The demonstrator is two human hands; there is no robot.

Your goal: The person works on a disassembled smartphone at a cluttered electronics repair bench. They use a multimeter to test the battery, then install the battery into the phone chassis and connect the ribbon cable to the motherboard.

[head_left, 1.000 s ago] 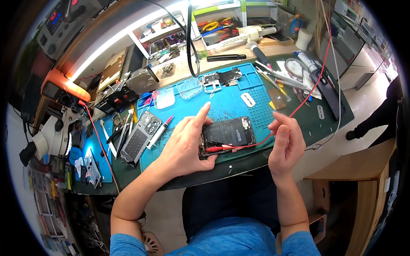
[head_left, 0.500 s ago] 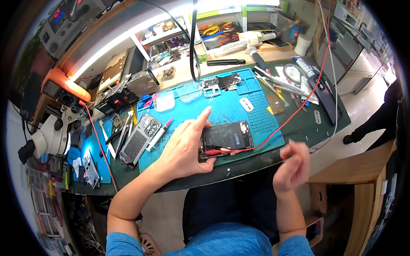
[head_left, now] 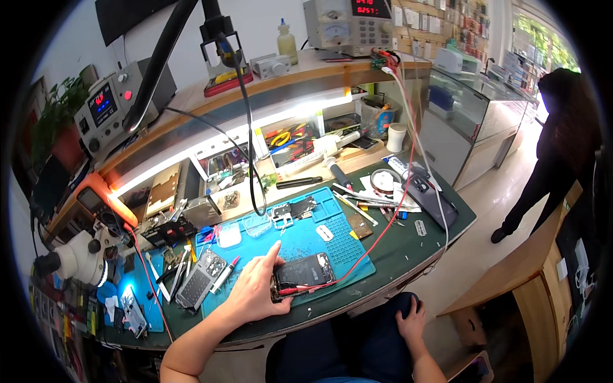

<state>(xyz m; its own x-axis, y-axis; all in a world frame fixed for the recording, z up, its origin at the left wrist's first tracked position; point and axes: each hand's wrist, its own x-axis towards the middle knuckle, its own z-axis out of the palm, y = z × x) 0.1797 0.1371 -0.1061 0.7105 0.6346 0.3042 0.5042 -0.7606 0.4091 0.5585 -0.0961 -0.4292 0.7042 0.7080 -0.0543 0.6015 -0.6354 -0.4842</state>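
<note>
My left hand (head_left: pixel 257 288) grips the left end of an opened smartphone (head_left: pixel 308 269), its thumb at the near edge and its fingers toward the far edge. The phone lies flat on a blue repair mat (head_left: pixel 300 239), with its dark battery exposed. A red alligator clip (head_left: pixel 292 291) on a red cable reaches the phone's lower left, right by my palm; what it bites is hidden. My right hand (head_left: pixel 412 320) rests on my knee, away from the bench, with nothing in it and its fingers apart.
Left of the mat lie a phone housing (head_left: pixel 203 279) and a microscope (head_left: pixel 71 260). Behind stand clear plastic boxes (head_left: pixel 228 235) and a circuit board. A dark phone (head_left: pixel 431 199) lies at right. Power supply (head_left: pixel 350 29) sits on the shelf. A person in dark clothes (head_left: pixel 562 147) stands at far right.
My view has tilted up, bringing the shelf and power supply into sight. My right hand has dropped from beside the bench onto my knee and opened. My left hand keeps its hold.
</note>
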